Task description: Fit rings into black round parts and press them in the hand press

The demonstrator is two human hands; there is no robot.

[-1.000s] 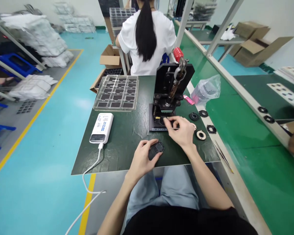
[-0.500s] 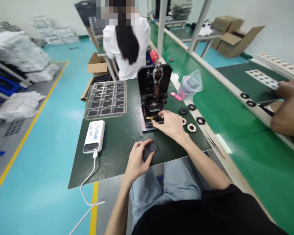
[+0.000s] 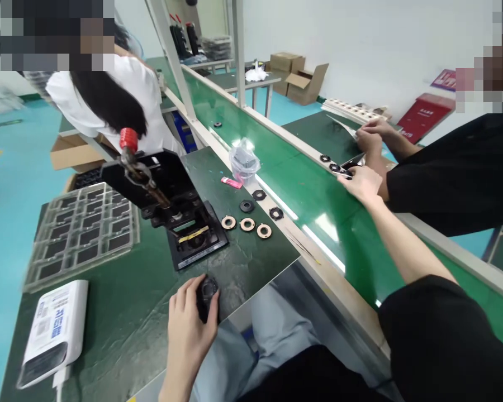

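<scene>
Right hand (image 3: 362, 183) has left the black lever press w/ red knob (image 3: 167, 201) for the green conveyor belt (image 3: 318, 195), fingers spread, nothing gripped. Left hand (image 3: 190, 329) fingers clasp a small black round part (image 3: 207, 291) at the dark green table (image 3: 151, 312) edge; press nest looks vacant, so part prob. not pressed yet.

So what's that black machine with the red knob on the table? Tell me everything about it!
It is a small black hand press, seemingly metal, standing on the dark green mat. A lever with a red knob leans to the left. Its flat base holds a round nest crossed by a yellow strip. No hand touches it.
</scene>
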